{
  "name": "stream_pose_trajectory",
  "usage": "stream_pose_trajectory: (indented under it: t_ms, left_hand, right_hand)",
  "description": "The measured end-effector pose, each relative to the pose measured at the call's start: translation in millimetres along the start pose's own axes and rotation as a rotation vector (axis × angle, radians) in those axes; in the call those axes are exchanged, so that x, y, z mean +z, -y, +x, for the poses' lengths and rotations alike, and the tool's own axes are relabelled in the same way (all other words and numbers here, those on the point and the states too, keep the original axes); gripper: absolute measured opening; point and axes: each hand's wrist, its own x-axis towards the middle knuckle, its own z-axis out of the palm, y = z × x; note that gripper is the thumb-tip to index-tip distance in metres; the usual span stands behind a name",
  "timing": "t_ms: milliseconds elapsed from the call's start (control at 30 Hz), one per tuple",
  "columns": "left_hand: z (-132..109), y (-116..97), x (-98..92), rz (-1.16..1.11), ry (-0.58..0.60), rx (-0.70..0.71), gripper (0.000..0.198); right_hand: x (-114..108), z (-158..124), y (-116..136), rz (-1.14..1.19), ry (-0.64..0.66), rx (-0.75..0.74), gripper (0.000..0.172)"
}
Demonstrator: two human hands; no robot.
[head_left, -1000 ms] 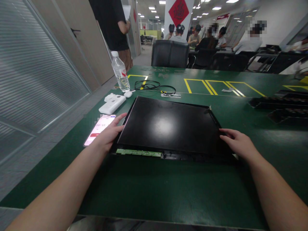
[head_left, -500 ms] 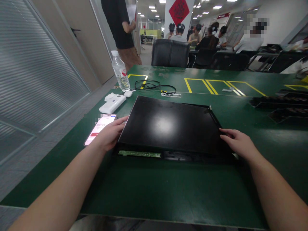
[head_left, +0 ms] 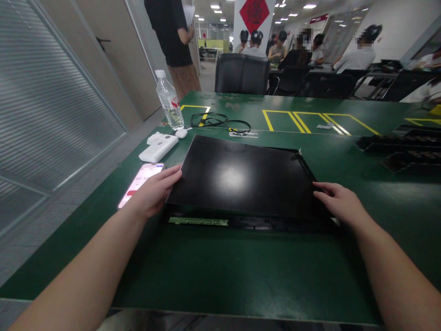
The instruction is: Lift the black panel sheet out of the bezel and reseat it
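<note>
A glossy black LCD screen panel point(head_left: 237, 177) lies in front of me, its left side tilted up a little. Below it is a black frame point(head_left: 268, 224), with a strip of green circuit board point(head_left: 198, 221) along the near edge. My left hand point(head_left: 159, 188) grips the panel's left edge, fingertips at the rim and the other fingers partly hidden under it. On the opposite side, my right hand point(head_left: 337, 201) pinches the right edge, thumb and forefinger close together. Whether the frame's rim is also between those fingers, I cannot tell.
Left of the panel lie a lit phone point(head_left: 139, 184) and a white device point(head_left: 159, 148). A water bottle point(head_left: 170, 101) and a black cable point(head_left: 220, 122) sit farther back. Dark long parts point(head_left: 409, 147) rest at the right. People sit beyond a black chair point(head_left: 242, 73); another person point(head_left: 174, 41) stands.
The panel's left edge has risen slightly with my left hand, and its near-left corner stands a bit farther from the frame. My right hand has hardly moved. The view has shifted slightly.
</note>
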Motion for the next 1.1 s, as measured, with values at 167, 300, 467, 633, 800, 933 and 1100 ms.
stream_pose_trajectory:
  t_ms: [167,300,467,633,800,933,1100]
  left_hand:
    - [-2,0,-1.6,-0.013,0.031,0.042,0.041]
    - [-3,0,-0.7,0.033,0.009,0.080,0.045]
    - [-7,0,1.1,-0.003,0.005,0.163,0.039]
    - [-10,1,0.7,0.047,0.014,0.309,0.038]
    - [-11,3,-1.8,0.028,0.063,0.382,0.042]
    - [-13,3,-0.5,0.017,0.083,0.399,0.044]
    - [-13,0,0.4,-0.042,0.049,0.376,0.044]
  right_hand:
    - [-1,-1,3,-0.012,0.009,-0.003,0.048]
    - [-2,-1,5,0.000,0.009,0.016,0.048]
    - [-2,-1,3,0.046,0.025,0.022,0.048]
    - [-2,-3,3,0.176,-0.021,0.071,0.056]
    - [-10,-8,19,0.277,-0.027,0.226,0.057]
    - [-15,-11,26,0.465,-0.052,0.356,0.045]
    - [-17,-9,25,0.764,-0.107,0.346,0.028]
